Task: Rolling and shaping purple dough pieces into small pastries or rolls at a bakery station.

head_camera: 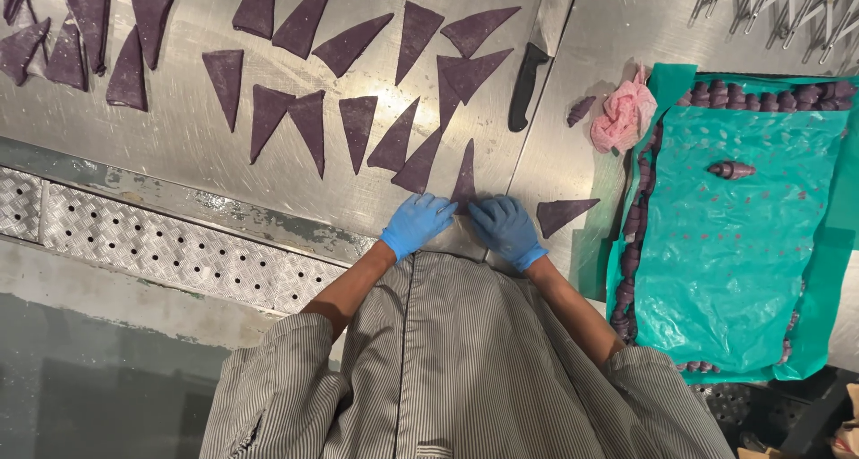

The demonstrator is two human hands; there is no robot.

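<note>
A steel worktable (268,168) is seen from above, spread with purple dough triangles, and beyond its near edge a perforated tread-plate step (161,244) runs off toward 8 o'clock. A tray lined with teal plastic sheet (743,235) is set at 3 o'clock; finished rolled pieces are lined along its left and top edges, too closely packed to be counted, and 1 rolled piece (731,169) lies alone in the middle. The striped grey jacket (456,361) of the person fills the foreground at 6 o'clock.

About 22 dough triangles can be counted on the steel, though the row is cut off at the top edge. 1 pink crumpled cloth (624,117) and 1 black-handled knife (528,83) are seen at 1 o'clock, with a small dough scrap (580,110) between them.

The dough triangle (464,174) being worked lies at the table's near edge, point toward 12 o'clock. Its wide base is covered by the left hand (417,224) and the right hand (506,228), both in blue gloves, fingers curled down onto the dough and pressed rather than closed around it. Another triangle (564,213) waits just beside the right hand at 3 o'clock.

The dough is judged to be light, soft and easily stretched or torn, slightly tacky against the steel; it is best taken at the 2 corners of the wide base, with fingertip pressure kept even.
</note>
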